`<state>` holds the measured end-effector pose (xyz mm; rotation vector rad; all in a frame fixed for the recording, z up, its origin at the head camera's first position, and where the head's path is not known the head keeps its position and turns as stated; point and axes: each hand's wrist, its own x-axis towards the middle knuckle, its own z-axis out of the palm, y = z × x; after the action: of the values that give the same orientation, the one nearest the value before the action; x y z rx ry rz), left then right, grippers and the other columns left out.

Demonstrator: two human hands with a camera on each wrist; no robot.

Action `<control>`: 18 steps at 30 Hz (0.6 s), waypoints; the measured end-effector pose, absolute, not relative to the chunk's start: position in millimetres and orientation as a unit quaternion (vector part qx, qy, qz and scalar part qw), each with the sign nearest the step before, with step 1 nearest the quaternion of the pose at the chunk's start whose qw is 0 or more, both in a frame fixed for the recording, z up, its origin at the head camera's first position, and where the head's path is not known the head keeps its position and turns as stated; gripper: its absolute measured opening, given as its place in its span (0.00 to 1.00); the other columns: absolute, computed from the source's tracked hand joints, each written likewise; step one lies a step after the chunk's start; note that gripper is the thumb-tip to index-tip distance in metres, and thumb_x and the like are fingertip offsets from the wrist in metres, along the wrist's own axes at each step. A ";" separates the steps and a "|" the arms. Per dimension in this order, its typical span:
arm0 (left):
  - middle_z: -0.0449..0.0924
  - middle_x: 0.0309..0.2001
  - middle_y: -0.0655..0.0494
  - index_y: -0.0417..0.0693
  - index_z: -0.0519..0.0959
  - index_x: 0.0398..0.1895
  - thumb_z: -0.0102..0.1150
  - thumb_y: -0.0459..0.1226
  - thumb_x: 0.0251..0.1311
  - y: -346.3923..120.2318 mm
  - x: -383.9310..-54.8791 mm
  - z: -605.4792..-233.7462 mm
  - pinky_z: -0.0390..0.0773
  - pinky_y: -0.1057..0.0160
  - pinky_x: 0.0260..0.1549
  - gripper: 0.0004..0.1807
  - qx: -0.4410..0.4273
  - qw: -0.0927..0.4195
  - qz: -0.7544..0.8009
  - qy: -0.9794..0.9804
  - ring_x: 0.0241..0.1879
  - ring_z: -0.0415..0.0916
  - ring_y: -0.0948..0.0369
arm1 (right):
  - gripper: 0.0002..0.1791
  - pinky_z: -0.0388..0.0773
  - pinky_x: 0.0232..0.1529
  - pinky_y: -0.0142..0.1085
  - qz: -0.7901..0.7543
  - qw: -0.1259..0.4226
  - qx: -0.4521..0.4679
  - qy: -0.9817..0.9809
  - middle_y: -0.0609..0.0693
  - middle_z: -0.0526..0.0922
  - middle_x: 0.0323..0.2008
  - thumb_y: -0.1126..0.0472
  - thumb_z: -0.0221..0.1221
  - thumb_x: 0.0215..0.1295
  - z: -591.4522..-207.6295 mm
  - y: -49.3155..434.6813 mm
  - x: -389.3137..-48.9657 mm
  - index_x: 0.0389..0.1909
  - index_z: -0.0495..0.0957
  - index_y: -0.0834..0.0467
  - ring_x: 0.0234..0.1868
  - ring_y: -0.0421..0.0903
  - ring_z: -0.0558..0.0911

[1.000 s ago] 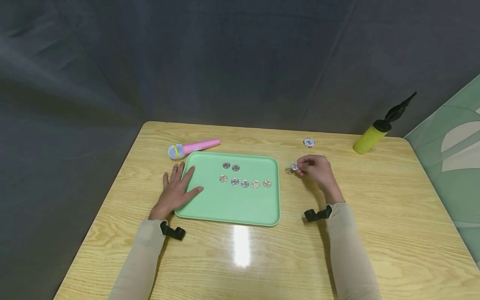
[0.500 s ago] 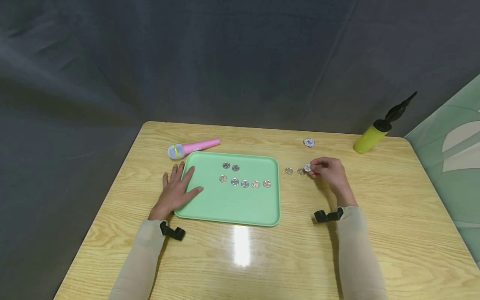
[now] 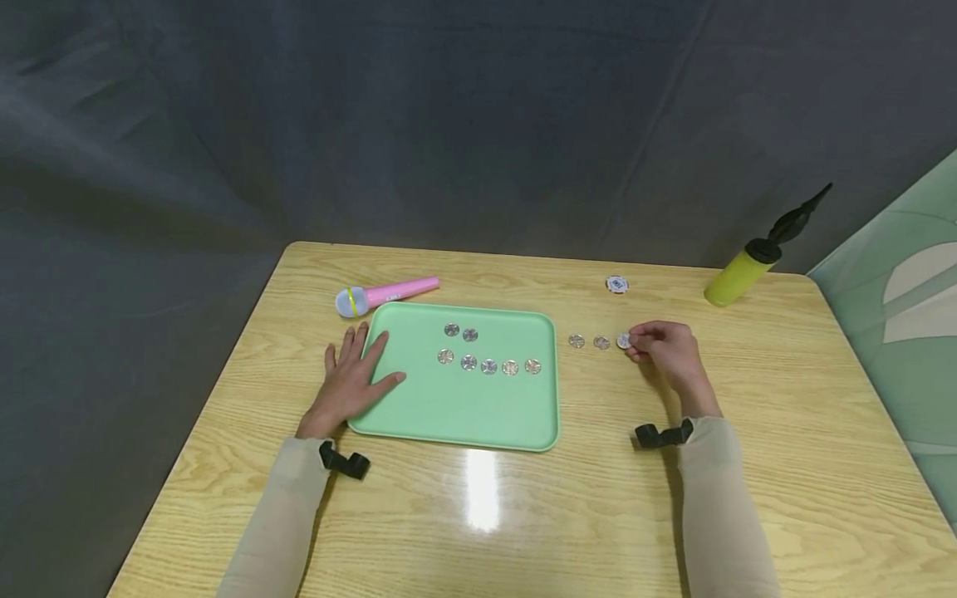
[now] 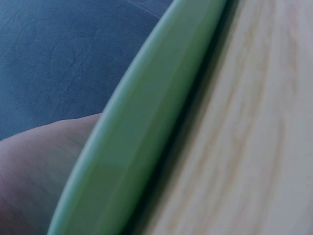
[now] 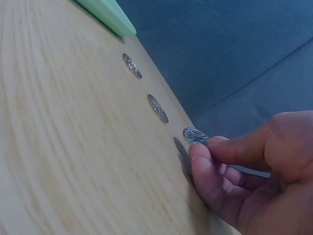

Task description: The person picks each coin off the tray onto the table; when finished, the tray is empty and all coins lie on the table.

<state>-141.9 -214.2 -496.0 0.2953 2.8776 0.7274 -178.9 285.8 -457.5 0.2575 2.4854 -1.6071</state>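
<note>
Between thumb and fingertips my right hand (image 3: 669, 353) pinches a silvery coin (image 5: 194, 136), held close over the table with its shadow below. Two more coins lie flat in a row to its left: a nearer coin (image 5: 157, 108) and a farther coin (image 5: 132, 65) by the tray corner. My left hand (image 3: 347, 386) rests with spread fingers over the left rim of a mint green tray (image 3: 463, 415). Inside the tray, two coins form a back row, one being this coin (image 3: 452, 330), and several form a front row, including a middle coin (image 3: 489, 366).
Behind the tray's left corner lies a pink toy microphone (image 3: 389, 294). A poker chip (image 3: 616, 284) sits near the table's back edge. At the back right stands a yellow-green hand pump (image 3: 740, 274) with a black top. Dark cloth (image 3: 478, 124) hangs behind the wooden table (image 3: 419, 515).
My right hand has moved rightward with the pinched coin, and a second coin beside the tray has come into full view. The left hand and tray stay as they were.
</note>
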 end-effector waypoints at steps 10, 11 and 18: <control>0.32 0.82 0.38 0.50 0.48 0.81 0.51 0.60 0.68 -214.8 -141.6 -496.2 0.27 0.29 0.72 0.46 0.099 0.080 0.242 0.962 0.81 0.26 0.39 | 0.16 0.83 0.33 0.25 -0.507 0.078 0.091 0.854 0.48 0.82 0.34 0.69 0.54 0.72 -461.3 288.8 -177.1 0.54 0.75 0.77 0.28 0.29 0.81; 0.32 0.82 0.38 0.50 0.48 0.81 0.51 0.60 0.68 -214.8 -141.5 -496.2 0.27 0.29 0.72 0.46 0.099 0.080 0.242 0.962 0.81 0.26 0.39 | 0.16 0.83 0.33 0.25 -0.503 0.077 0.090 0.856 0.48 0.82 0.33 0.69 0.54 0.72 -461.5 288.8 -177.0 0.54 0.76 0.76 0.28 0.29 0.81; 0.32 0.82 0.38 0.50 0.48 0.81 0.51 0.59 0.69 -214.4 -141.7 -494.4 0.27 0.29 0.72 0.45 0.100 0.081 0.247 0.960 0.81 0.26 0.39 | 0.15 0.82 0.30 0.25 -0.489 0.062 0.097 0.865 0.43 0.82 0.29 0.70 0.54 0.71 -462.5 288.6 -177.6 0.51 0.77 0.77 0.26 0.29 0.80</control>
<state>-141.7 -214.4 -494.4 0.2975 2.8702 0.7384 -177.6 288.6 -462.5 0.2942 2.6142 -1.4786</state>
